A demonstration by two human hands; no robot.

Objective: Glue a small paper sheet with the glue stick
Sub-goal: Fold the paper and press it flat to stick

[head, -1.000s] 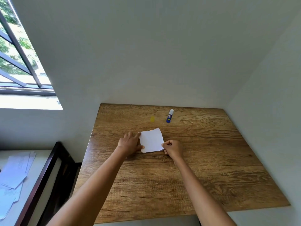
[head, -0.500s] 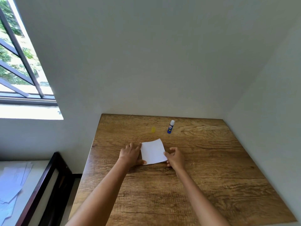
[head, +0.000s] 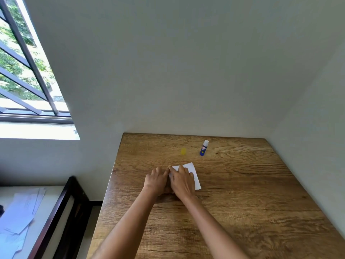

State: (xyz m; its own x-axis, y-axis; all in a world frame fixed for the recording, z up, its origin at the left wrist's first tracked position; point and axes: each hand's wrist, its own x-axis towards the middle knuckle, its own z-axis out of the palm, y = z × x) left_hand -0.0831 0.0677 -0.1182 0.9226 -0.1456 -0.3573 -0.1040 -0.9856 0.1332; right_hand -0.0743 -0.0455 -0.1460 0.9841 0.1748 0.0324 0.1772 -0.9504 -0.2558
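A small white paper sheet (head: 193,173) lies on the wooden table (head: 242,202) near its middle. My right hand (head: 182,184) rests across the sheet's left part and covers it. My left hand (head: 157,181) sits at the sheet's left edge with its fingers curled. The fingertips of both hands meet at the sheet's upper left corner. A blue glue stick (head: 204,148) with a bare white tip stands behind the sheet, away from both hands. Its yellow cap (head: 183,151) lies to the left of the stick.
Walls close the table at the back and right. Its left edge (head: 110,184) drops to a gap, beyond which a dark wooden frame (head: 61,212) holds loose papers (head: 16,221). A barred window (head: 24,71) is at the upper left.
My right hand has moved left from the sheet's right edge across the sheet, up to my left hand. The camera has tilted up, so the table sits lower in view.
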